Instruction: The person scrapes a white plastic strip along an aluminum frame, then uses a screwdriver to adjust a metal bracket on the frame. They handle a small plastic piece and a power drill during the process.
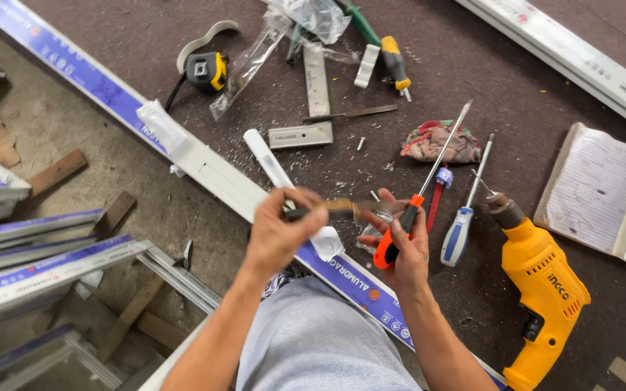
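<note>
Item 1: a slim dark tool with a brownish middle (338,208), exact kind not readable. It lies level at centre frame, long axis running left to right, its right end reaching your right palm.

Item 2: an orange-handled screwdriver (418,197). Its handle sits low at centre frame; the shaft runs up and to the right, tip toward the upper right.

Your left hand (278,230): fingers curled shut, pinching the left end of the slim tool between thumb and fingertips, back of the hand toward the camera, forearm rising from the bottom edge.

Your right hand (406,242): palm turned inward, fingers partly spread, the lower ones wrapped about the orange handle.

Surface: a dark brown mat (472,65) strewn with metal shavings. A white aluminium profile with blue protective film (204,163) crosses it from upper left to lower centre, passing under your hands.

Other stock on the mat:
- yellow electric drill (545,289), lower right;
- blue-and-white screwdriver (465,217), just right of your right hand;
- crumpled rag (440,141), above it;
- open lined notebook (603,192), right edge;
- steel try square (313,108), upper centre;
- yellow-and-black tape measure (206,70), upper left.

Left of frame: bare concrete floor (59,123) with stacked profiles (30,261) and wood offcuts.
</note>
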